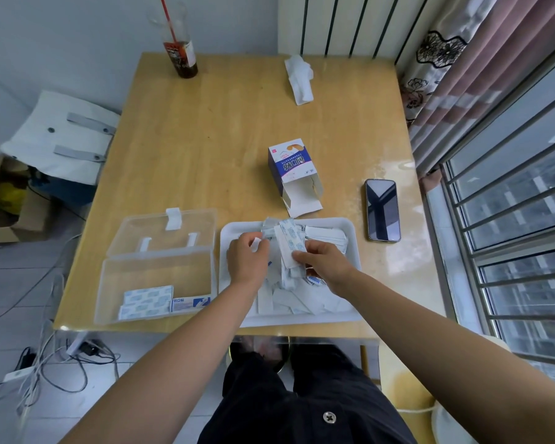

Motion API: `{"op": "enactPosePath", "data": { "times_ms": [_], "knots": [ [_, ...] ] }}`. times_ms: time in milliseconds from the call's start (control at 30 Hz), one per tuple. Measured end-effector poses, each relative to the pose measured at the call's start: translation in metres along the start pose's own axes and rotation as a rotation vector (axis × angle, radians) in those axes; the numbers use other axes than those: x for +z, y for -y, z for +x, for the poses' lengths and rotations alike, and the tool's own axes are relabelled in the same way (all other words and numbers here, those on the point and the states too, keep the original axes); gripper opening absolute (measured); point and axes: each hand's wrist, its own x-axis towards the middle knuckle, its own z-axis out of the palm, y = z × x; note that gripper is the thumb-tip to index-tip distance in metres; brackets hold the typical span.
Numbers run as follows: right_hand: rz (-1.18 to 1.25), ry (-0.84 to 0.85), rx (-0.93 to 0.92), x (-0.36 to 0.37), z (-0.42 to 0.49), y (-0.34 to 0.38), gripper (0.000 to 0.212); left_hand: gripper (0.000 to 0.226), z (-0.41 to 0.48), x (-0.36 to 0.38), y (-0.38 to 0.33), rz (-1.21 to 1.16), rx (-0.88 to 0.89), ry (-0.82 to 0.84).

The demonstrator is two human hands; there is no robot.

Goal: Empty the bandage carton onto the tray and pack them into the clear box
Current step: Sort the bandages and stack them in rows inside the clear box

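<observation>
Bandages: white, blue-printed strips, heaped on the tray.
Your hands: right hand pinches a bunch; left hand pinches one, half hidden.

We see the opened carton lying beyond our white tray of loose bandages. The clear box sits open beside it.

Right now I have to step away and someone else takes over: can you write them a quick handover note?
Left hand pinches one strip over the tray.
Right hand grips a bunch of bandages above it.
Carton lies open on its side beyond the tray, looks emptied.
Clear box, lid open, holds one stack at its near left.
Left to do: pack the tray's loose pile.
</observation>
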Motion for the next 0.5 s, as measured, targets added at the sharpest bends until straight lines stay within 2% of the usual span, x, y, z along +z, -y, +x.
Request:
{"op": "enactPosePath", "data": {
  "times_ms": [67, 133, 167, 200, 233, 267, 333, 400, 500],
  "knots": [
    [0.005, 0.028, -0.005, 0.003, -0.001, 0.002, 0.023, 0.030, -0.001, 0.002, -0.004, 0.144, 0.043, -0.057],
    [0.023, 0.043, -0.018, 0.006, -0.004, 0.006, 0.023, 0.026, -0.003, 0.004, -0.007, 0.314, 0.103, -0.134],
    [0.031, 0.050, -0.024, 0.008, -0.006, 0.008, 0.022, 0.025, -0.005, 0.004, -0.009, 0.290, 0.112, -0.135],
    [0.036, 0.063, -0.031, 0.008, -0.007, 0.010, 0.022, 0.022, -0.006, 0.003, -0.011, 0.147, 0.099, -0.095],
    [0.039, 0.081, -0.038, 0.009, -0.009, 0.012, 0.021, 0.020, -0.008, 0.002, -0.013, -0.098, 0.027, -0.003],
    [0.041, 0.097, -0.040, 0.009, -0.011, 0.014, 0.020, 0.023, -0.013, 0.001, -0.019, -0.340, -0.087, 0.124],
    [0.078, 0.113, -0.038, 0.011, -0.014, 0.017, 0.017, 0.031, -0.018, -0.002, -0.024, -0.621, -0.326, 0.360],
    [0.107, 0.092, -0.027, 0.014, -0.015, 0.018, 0.020, 0.033, -0.022, -0.003, -0.024, -0.716, -0.409, 0.499],
    [0.081, 0.033, -0.026, 0.017, -0.015, 0.018, 0.019, 0.035, -0.020, -0.003, -0.021, -0.805, -0.376, 0.522]
  ]
}}
